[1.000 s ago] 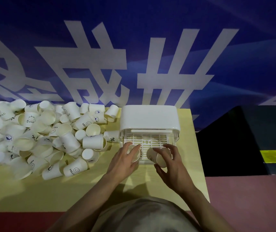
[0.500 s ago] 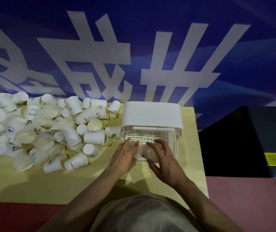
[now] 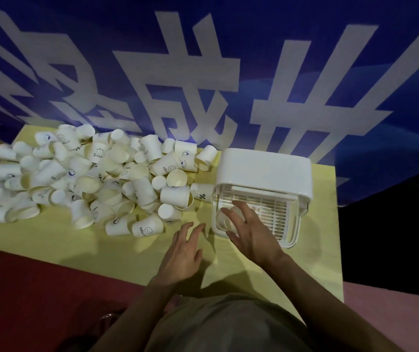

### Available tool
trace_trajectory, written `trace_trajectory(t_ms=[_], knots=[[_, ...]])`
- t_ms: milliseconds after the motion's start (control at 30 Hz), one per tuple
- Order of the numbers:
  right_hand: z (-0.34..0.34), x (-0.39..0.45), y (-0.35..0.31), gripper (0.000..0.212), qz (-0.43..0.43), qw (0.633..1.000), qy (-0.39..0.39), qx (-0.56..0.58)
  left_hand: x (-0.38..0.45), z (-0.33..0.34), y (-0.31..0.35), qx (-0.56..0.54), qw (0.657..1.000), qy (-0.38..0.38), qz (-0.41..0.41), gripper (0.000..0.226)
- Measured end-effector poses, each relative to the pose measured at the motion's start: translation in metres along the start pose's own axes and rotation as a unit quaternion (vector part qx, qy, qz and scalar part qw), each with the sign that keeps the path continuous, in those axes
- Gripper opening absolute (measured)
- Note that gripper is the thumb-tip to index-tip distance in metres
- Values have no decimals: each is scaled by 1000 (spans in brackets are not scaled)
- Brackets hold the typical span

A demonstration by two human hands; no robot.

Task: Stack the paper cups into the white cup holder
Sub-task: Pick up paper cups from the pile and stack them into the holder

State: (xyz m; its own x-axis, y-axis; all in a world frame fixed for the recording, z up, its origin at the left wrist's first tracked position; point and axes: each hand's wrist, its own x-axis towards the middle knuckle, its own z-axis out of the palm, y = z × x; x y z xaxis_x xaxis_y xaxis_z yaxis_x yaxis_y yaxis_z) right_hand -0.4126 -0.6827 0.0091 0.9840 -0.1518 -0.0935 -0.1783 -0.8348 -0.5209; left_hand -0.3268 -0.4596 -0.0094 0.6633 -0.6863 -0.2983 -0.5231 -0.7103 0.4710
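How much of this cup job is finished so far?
Barely begun. The right hand is setting paper cups into the front left of the white holder. The left hand hovers open above the table. A big pile of loose cups remains.

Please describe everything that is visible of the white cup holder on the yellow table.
The white cup holder is a boxy plastic unit with rounded corners and a smooth closed top. Its front lower part is a clear tray with a white slotted grille. It stands upright on the yellow table, right of the heap of white paper cups. The right hand holds a paper cup in the tray's left side.
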Motion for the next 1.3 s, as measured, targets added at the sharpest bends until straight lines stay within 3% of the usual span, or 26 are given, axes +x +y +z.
trace_trajectory(t_ms=[267,600,800,1000,1300], knots=[[21,19,7,62,36,992,-99,-74,-16,-13,-7,-11,998,57,-38,72],[34,19,10,76,69,991,-90,-74,34,-56,-35,64,990,119,29,78],[27,-11,-6,61,58,996,7,-68,84,-73,-51,117,988,54,89,90],[33,-35,-32,59,94,993,50,-59,111,-75,-65,217,967,-42,131,98],[55,-27,-73,59,153,985,54,-53,120,-80,-82,213,952,-37,217,88]])
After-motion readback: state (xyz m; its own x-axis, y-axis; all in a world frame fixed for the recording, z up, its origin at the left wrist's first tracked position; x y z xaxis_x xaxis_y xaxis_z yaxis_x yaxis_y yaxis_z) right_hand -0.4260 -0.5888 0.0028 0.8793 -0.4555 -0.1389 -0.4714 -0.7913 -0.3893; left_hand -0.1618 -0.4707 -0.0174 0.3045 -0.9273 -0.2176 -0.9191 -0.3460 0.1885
